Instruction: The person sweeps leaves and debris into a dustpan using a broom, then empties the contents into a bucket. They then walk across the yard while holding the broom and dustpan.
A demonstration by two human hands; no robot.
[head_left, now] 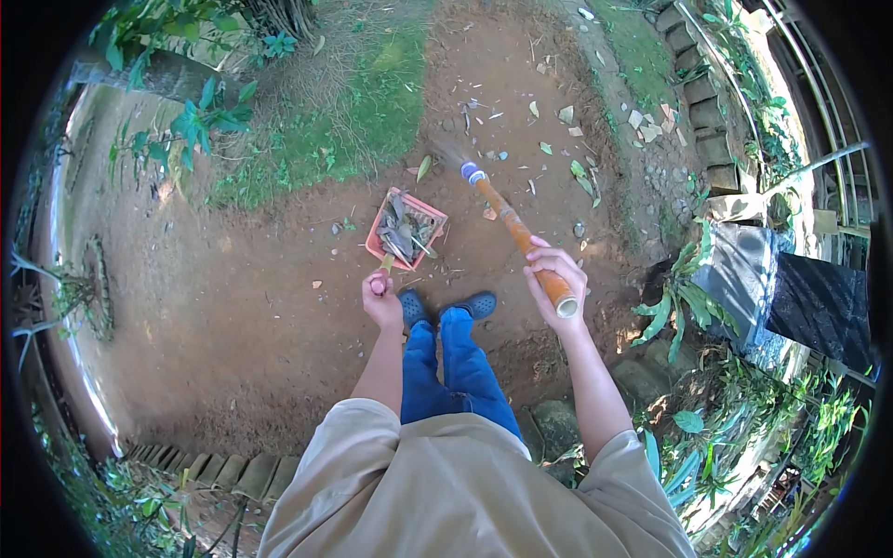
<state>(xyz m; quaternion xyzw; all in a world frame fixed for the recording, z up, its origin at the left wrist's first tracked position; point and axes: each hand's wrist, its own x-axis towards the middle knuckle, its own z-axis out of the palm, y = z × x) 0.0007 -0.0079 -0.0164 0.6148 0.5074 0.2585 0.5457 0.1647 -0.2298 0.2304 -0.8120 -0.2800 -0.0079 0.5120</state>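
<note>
My left hand is closed around the handle of a red dustpan, which lies low over the dirt in front of my shoes. Grey-brown dry leaves and bits of debris fill much of the pan. In my right hand is a broom with a thick orange-brown handle, its hollow end toward me. A purple and white band wraps its lower end. The bristles look blurred and reach the ground beyond the pan, up and to its right.
Scattered leaves and pale chips lie on the dirt ahead. A grass patch is at the upper left. Stone edging and a dark sheet-covered object stand on the right, with plants beside them. More edging stones run behind me.
</note>
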